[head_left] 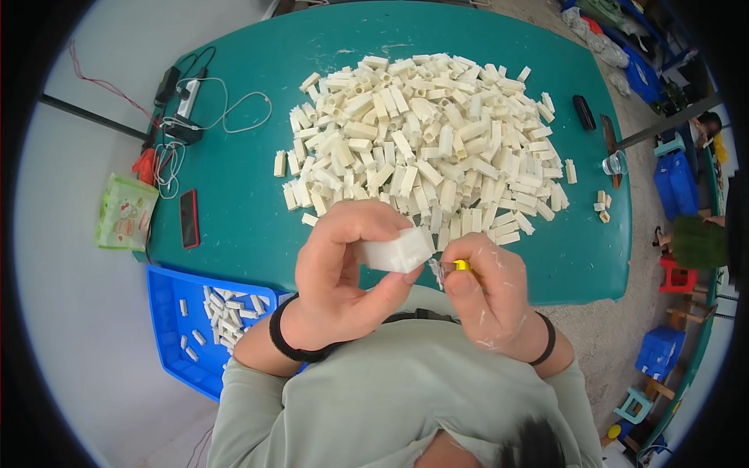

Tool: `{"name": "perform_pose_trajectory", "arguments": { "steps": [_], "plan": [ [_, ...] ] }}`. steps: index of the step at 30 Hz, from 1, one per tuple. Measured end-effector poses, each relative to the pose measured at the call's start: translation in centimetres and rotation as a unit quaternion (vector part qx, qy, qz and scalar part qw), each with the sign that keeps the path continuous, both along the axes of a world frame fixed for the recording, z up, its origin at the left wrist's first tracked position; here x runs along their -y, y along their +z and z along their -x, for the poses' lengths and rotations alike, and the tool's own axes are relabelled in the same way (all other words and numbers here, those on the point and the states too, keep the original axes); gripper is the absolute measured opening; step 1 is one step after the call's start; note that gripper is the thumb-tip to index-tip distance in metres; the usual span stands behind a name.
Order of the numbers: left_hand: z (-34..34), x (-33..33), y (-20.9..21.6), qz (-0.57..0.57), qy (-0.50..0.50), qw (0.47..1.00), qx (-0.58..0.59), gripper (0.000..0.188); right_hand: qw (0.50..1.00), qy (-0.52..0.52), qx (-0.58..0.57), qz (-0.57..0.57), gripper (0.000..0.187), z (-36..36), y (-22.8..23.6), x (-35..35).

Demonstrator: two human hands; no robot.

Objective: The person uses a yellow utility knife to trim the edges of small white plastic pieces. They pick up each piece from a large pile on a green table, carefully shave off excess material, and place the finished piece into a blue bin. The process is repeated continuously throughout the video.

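Between the thumb and fingers of my left hand (331, 273) is a white, square-sided plastic block (402, 251), held over the table's near edge. My right hand (495, 300) is closed on a small yellow-handled tool (462, 265), mostly hidden by the fingers; its exact kind does not show. White shavings (438, 273) hang by the tool, close to the block's right end, and flecks stick to the right hand. Just beyond both hands lies a large heap of cream-white hollow plastic blocks (429, 148).
The heap covers the middle of a green table (242, 164). A blue bin (168, 335) with several white pieces stands low at left. Along the table's left lie a phone (189, 218), cables and a power strip (187, 97); a clear cup (615, 163) stands at the right edge.
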State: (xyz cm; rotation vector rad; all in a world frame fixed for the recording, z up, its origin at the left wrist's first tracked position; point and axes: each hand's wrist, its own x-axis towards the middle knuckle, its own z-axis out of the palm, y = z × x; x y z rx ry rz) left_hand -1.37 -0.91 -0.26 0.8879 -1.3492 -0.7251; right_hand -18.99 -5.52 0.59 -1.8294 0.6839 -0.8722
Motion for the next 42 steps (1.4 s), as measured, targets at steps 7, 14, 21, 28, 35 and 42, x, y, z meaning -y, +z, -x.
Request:
{"name": "perform_pose_trajectory", "arguments": {
  "steps": [7, 14, 21, 28, 35, 42],
  "plan": [
    [0.06, -0.07, 0.08, 0.044, 0.058, 0.995, 0.070, 0.042, 0.999, -0.023, -0.022, 0.018, 0.018, -0.08, 0.46, -0.15],
    [0.06, -0.24, 0.15, 0.058, 0.087, 0.989, 0.105, 0.044, 0.998, -0.035, -0.031, 0.048, 0.019, -0.07, 0.51, -0.32],
    [0.13, -0.46, 0.32, 0.066, 0.090, 0.986, 0.120, 0.046, 0.995, -0.043, -0.032, 0.080, 0.020, 0.03, 0.41, -0.51],
    [-0.20, -0.64, -0.01, 0.069, 0.040, 0.989, 0.122, 0.044, 0.994, -0.037, -0.046, 0.089, 0.021, 0.28, 0.66, -0.50],
    [-0.24, -0.60, 0.09, 0.063, 0.023, 0.991, 0.115, 0.041, 0.994, -0.030, -0.036, 0.099, 0.023, 0.49, 0.57, -0.19],
    [-0.16, -0.53, 0.29, 0.027, -0.017, 0.994, 0.102, 0.039, 0.993, -0.028, -0.043, 0.111, 0.022, 0.69, 0.39, 0.17]
  ]
}}
